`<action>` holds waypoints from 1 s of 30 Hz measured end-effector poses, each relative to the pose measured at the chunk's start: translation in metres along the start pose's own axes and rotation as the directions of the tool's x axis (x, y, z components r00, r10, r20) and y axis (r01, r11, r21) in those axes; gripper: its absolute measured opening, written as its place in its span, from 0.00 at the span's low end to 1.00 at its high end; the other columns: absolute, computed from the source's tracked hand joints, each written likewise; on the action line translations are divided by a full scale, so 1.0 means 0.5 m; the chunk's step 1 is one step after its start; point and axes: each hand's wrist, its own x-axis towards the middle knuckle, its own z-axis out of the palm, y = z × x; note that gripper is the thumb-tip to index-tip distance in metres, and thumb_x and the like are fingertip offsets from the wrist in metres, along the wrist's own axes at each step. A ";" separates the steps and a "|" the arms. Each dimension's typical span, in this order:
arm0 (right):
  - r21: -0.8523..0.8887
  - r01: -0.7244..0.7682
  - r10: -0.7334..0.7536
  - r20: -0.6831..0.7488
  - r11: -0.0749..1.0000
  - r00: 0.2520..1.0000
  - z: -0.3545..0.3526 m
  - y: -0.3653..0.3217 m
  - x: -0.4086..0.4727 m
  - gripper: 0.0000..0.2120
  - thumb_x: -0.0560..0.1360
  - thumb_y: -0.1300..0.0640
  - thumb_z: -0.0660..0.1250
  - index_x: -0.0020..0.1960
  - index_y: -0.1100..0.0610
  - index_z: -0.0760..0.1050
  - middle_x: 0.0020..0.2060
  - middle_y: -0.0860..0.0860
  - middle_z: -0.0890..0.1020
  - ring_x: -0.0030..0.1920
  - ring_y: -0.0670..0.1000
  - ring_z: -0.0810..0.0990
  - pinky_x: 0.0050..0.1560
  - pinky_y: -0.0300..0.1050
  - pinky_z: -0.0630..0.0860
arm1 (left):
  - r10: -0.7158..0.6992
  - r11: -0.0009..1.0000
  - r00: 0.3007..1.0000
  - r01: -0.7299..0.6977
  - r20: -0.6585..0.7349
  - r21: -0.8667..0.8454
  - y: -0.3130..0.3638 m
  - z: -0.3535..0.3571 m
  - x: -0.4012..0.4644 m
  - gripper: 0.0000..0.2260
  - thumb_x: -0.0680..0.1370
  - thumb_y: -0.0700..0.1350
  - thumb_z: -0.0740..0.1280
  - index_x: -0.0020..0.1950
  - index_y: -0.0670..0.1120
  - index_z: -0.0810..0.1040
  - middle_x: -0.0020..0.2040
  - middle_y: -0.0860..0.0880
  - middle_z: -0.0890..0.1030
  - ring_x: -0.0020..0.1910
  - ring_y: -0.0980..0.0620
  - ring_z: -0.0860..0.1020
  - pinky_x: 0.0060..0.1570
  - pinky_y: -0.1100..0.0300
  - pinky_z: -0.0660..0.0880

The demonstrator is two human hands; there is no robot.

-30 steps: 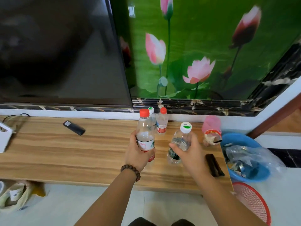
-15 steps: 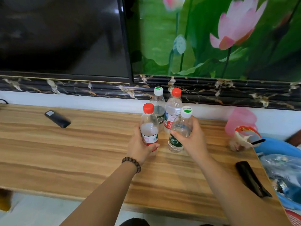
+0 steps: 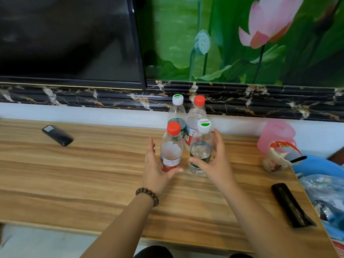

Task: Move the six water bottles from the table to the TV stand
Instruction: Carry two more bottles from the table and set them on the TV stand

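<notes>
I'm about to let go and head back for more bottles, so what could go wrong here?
The four bottles stand packed together, so the left hand or right hand pulling away could clip the front red-capped bottle or the front white-capped bottle and topple the back pair. A fallen bottle might roll off the TV stand.

Both bare forearms reach forward from the bottom edge, converging toward the middle. The left hand (image 3: 155,164) is spread, fingers straight and pointing away, thumb stretched to the right; a string of dark brown wooden beads (image 3: 147,194) circles its wrist. The right hand (image 3: 214,161) is likewise spread, fingers lifted, thumb pointing left.
</notes>
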 end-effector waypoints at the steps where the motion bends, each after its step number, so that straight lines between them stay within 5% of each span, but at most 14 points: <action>1: -0.010 -0.007 0.007 -0.003 1.000 1.000 0.000 0.012 -0.006 0.55 0.59 0.49 0.81 0.76 0.44 0.50 0.69 0.36 0.64 0.70 0.42 0.64 0.68 0.44 0.63 | -0.015 1.000 1.000 0.015 -0.020 -0.017 -0.001 -0.002 -0.008 0.61 0.55 0.60 0.79 0.78 0.54 0.45 0.76 0.50 0.59 0.74 0.53 0.62 0.71 0.50 0.64; 5: -0.050 -0.055 0.053 -0.042 0.997 0.998 0.010 0.054 -0.031 0.54 0.57 0.42 0.78 0.75 0.44 0.52 0.74 0.47 0.64 0.73 0.50 0.65 0.71 0.54 0.65 | -0.061 0.995 0.998 0.061 0.008 -0.073 -0.017 0.005 -0.025 0.50 0.62 0.45 0.81 0.76 0.50 0.56 0.69 0.52 0.71 0.64 0.60 0.72 0.64 0.58 0.73; 11: -0.037 -0.053 0.048 -0.122 0.998 0.991 0.041 0.071 -0.036 0.36 0.67 0.57 0.76 0.70 0.51 0.64 0.62 0.44 0.75 0.62 0.50 0.76 0.63 0.51 0.74 | -0.076 0.997 0.997 0.075 -0.021 -0.018 -0.013 0.019 -0.008 0.34 0.67 0.43 0.78 0.69 0.50 0.67 0.58 0.57 0.77 0.58 0.57 0.77 0.60 0.55 0.75; 20: -0.050 -0.089 0.080 -0.154 0.995 0.985 0.069 0.073 -0.001 0.35 0.68 0.57 0.75 0.70 0.52 0.63 0.64 0.50 0.76 0.60 0.51 0.77 0.61 0.54 0.76 | -0.096 0.995 0.995 0.096 -0.021 -0.015 -0.005 0.050 0.024 0.32 0.69 0.42 0.77 0.68 0.52 0.66 0.53 0.58 0.76 0.53 0.58 0.76 0.58 0.58 0.74; 24: -0.079 -0.090 0.077 -0.158 0.993 0.984 0.075 0.068 0.023 0.35 0.67 0.58 0.76 0.70 0.55 0.63 0.64 0.51 0.76 0.57 0.49 0.77 0.58 0.46 0.74 | -0.113 0.993 0.990 0.115 -0.082 0.015 -0.001 0.060 0.045 0.32 0.68 0.43 0.77 0.67 0.51 0.67 0.57 0.52 0.79 0.55 0.51 0.79 0.57 0.53 0.76; 30: -0.100 -0.116 0.098 -0.169 0.988 0.981 0.082 0.071 0.037 0.34 0.68 0.57 0.75 0.69 0.54 0.64 0.63 0.51 0.77 0.56 0.48 0.77 0.55 0.42 0.72 | -0.123 0.992 0.988 0.126 -0.094 0.022 0.006 0.065 0.064 0.32 0.68 0.42 0.77 0.68 0.49 0.66 0.58 0.51 0.79 0.55 0.51 0.79 0.56 0.57 0.74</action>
